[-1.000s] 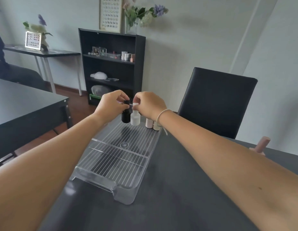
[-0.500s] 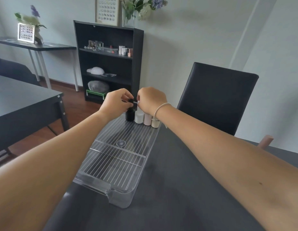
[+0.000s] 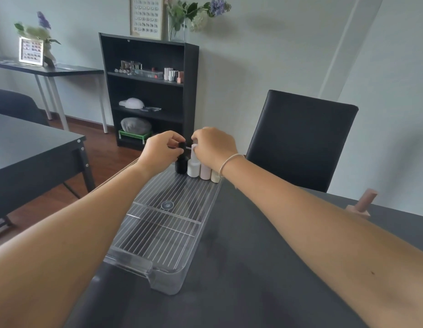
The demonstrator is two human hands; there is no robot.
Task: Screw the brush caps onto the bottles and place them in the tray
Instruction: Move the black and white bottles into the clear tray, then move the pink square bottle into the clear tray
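I see the dark worktop (image 3: 253, 268) carrying a long clear ribbed tray (image 3: 168, 223). At the tray's far end four bottles stand in a row, touching: a black bottle (image 3: 181, 165), a white bottle (image 3: 193, 167), a pink bottle (image 3: 205, 171) and a cream bottle (image 3: 215, 176). My left hand (image 3: 159, 150) pinches the black cap (image 3: 182, 145) on top of the black bottle. My right hand (image 3: 214, 146) is curled over the white bottle's neck; what it grips I cannot tell. A pink cap (image 3: 365, 202) stands well apart to the right.
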